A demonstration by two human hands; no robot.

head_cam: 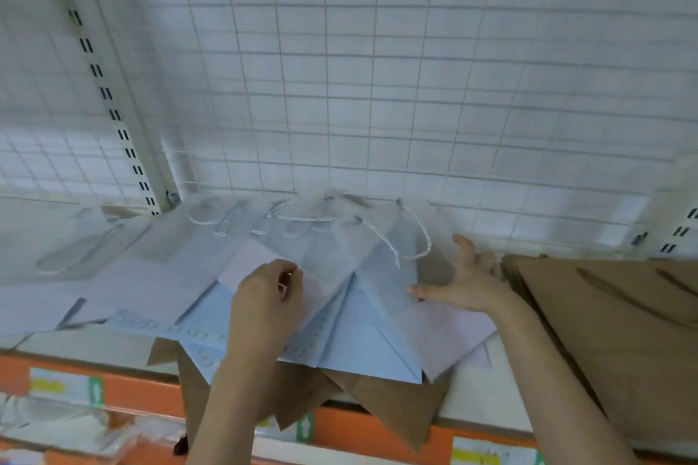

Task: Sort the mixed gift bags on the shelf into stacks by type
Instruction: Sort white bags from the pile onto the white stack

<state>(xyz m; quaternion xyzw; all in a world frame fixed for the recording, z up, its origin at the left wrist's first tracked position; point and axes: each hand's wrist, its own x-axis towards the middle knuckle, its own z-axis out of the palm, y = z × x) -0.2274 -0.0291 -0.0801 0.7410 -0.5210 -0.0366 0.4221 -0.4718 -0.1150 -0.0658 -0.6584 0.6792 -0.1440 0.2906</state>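
A loose pile of flat white gift bags with twisted cord handles lies on the shelf, fanned out, one showing a pale blue folded underside. Brown paper bags stick out from under the pile over the shelf's front edge. My left hand pinches the edge of a white bag in the middle of the pile. With fingers spread, my right hand rests against the pile's right side, thumb on a white bag. A stack of brown paper bags lies at the right.
A white wire grid backs the shelf, with a slotted upright at the left. More white bags with flat handles lie at the left. The shelf's front edge carries an orange strip with price labels. Goods show on the shelf below.
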